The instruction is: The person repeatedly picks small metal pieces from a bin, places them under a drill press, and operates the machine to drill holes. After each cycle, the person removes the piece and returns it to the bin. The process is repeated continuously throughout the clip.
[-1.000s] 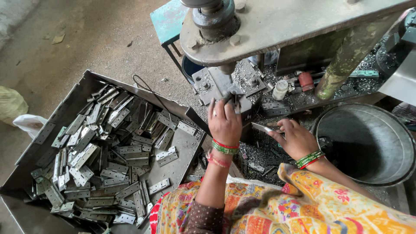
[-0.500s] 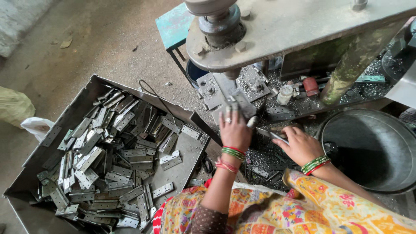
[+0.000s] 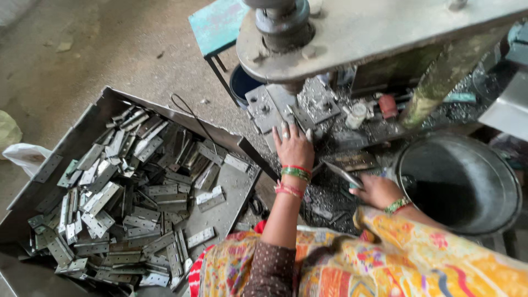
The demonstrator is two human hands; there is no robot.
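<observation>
Hands at the press bed

Right hand pinched a flat metal strip, which poked out toward 10 o'clock from its fingers. Farther up, left hand lay spread flat under the press, tray of hinges at 9 o'clock.

This is a small metal workshop. A heavy press stands over a grimy bed strewn with metal scraps. Left of the press, a sheet-metal tray holds a heap of hinge plates; right of it sits a steel tub on the concrete floor.
</observation>
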